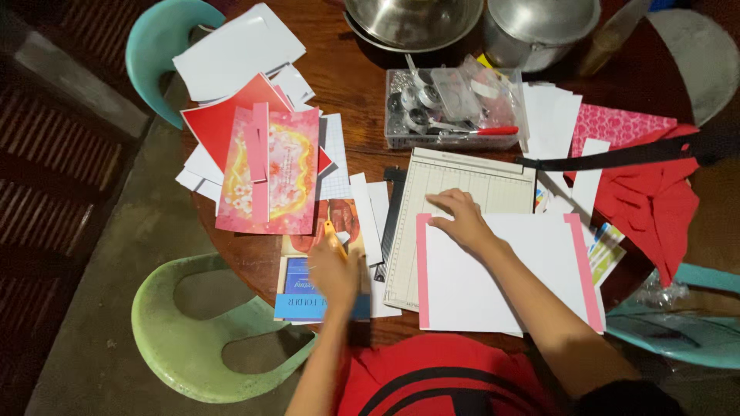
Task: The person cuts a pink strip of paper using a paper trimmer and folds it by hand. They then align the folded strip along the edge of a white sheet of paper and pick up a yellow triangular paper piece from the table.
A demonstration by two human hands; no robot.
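The right hand [460, 218] lies flat and open on the big white paper sheet with pink edges [505, 277], while the left hand [333, 271] grips a thin yellow tool [334, 237].

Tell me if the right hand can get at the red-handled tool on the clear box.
Probably yes: the right hand rests on the white sheet, and only the flat cutting board lies between it and the red-handled tool.

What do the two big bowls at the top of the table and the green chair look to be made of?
Bowls: likely metal, steel or aluminium; dull grey sheen with soft reflections. Green chair: apparently moulded plastic; one smooth, matte piece with rounded cut-outs.
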